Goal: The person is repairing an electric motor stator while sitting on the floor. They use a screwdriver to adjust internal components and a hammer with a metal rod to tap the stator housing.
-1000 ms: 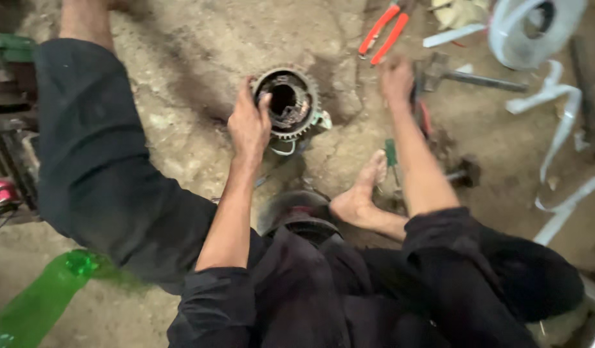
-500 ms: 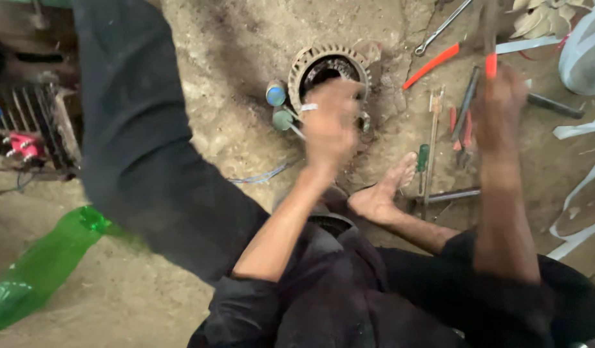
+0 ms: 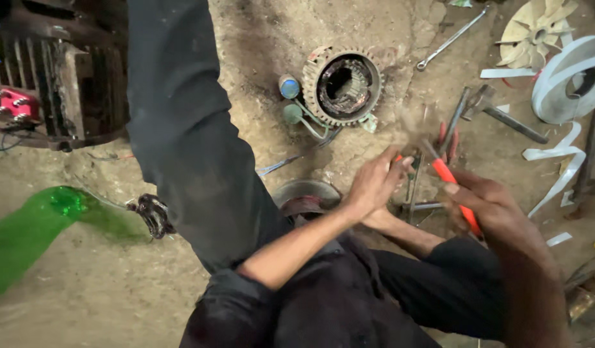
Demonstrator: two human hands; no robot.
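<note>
Pliers [image 3: 453, 187], orange-handled and blurred, held in both hands.

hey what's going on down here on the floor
A person sits on a dirt floor among scattered tools. The right hand grips orange-handled pliers, and the left hand reaches in beside them; the motion is blurred, so whether it touches them is unclear. A round motor stator with trailing wires lies untouched on the ground ahead. A wrench, a hammer and a white fan lie nearby.

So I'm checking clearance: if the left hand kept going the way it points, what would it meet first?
Probably the red-handled pliers held in the right hand; the left hand reaches toward them, though blur hides the depth.
</note>
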